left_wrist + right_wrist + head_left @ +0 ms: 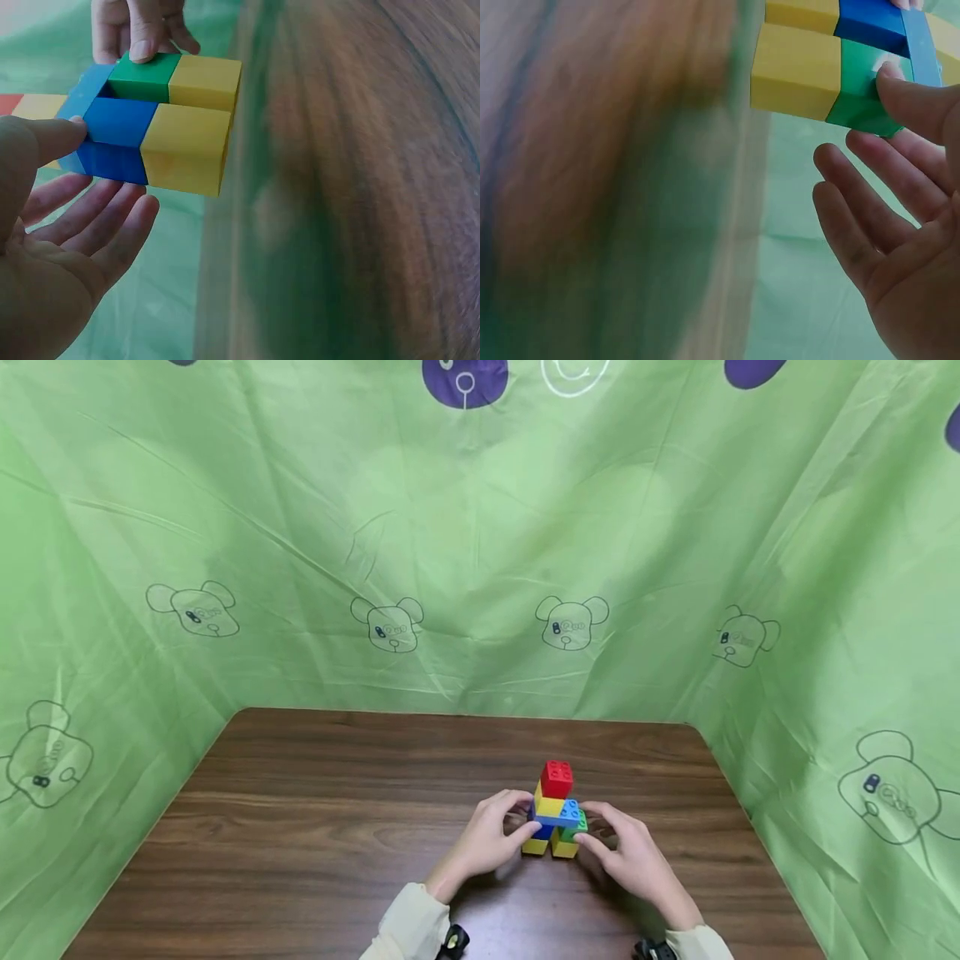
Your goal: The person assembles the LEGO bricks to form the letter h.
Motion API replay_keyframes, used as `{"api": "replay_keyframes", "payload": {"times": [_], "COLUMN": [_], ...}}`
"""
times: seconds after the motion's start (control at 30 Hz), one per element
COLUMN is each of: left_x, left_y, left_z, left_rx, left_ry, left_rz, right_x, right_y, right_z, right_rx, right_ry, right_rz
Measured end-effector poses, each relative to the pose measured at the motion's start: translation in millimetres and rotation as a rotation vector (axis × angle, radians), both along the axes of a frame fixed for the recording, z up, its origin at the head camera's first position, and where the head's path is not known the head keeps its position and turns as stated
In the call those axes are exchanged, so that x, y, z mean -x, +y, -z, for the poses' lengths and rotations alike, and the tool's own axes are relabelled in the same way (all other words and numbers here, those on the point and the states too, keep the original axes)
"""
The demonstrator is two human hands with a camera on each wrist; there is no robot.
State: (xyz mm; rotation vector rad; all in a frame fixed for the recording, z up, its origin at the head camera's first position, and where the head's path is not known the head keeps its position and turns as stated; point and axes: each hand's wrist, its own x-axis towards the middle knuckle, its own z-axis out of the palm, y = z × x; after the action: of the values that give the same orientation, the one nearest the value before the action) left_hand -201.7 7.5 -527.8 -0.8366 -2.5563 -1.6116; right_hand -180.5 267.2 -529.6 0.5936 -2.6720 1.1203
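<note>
A small structure of toy building blocks stands on the wooden table (315,827), right of centre. A red block (557,778) tops it, over a yellow block (550,807) and a light blue block (570,813). Beneath are two legs: a dark blue block (120,124) on a yellow block (535,847), and a green block (862,82) on another yellow block (564,849). My left hand (491,835) pinches the dark blue leg's side, thumb in front. From the other side my right hand (628,856) pinches the green block between thumb and fingers.
Green fabric (480,543) with printed bear faces hangs behind the table and along both sides. Each wrist wears a black device, and the sleeves are pale. The table's far edge runs along the foot of the back fabric.
</note>
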Motion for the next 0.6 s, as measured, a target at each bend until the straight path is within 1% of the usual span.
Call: {"api": "replay_keyframes", "payload": {"times": [0.07, 0.17, 0.33, 0.47, 0.6], "left_x": [-2.2, -5.2, -8.7, -9.4, -9.1], "left_y": [-4.5, -11.3, -20.8, -26.0, -29.6], "left_z": [-6.9, -17.7, -33.8, -40.2, -41.1], "left_rx": [-0.044, -0.075, -0.140, -0.197, -0.206], "left_ry": [-0.011, -0.011, -0.019, -0.006, 0.030], "left_rz": [-0.011, -0.030, -0.082, -0.149, -0.211], "right_x": [0.3, 1.3, 2.8, 4.2, 6.1], "right_y": [-5, -13, -26, -36, -46], "right_z": [-6.3, -16.1, -29.2, -37.9, -43.5], "right_rx": [0.029, 0.087, 0.212, 0.267, 0.243], "right_ry": [0.004, 0.013, -0.024, -0.046, -0.025], "right_rz": [-0.013, -0.036, -0.055, -0.045, -0.025]}}
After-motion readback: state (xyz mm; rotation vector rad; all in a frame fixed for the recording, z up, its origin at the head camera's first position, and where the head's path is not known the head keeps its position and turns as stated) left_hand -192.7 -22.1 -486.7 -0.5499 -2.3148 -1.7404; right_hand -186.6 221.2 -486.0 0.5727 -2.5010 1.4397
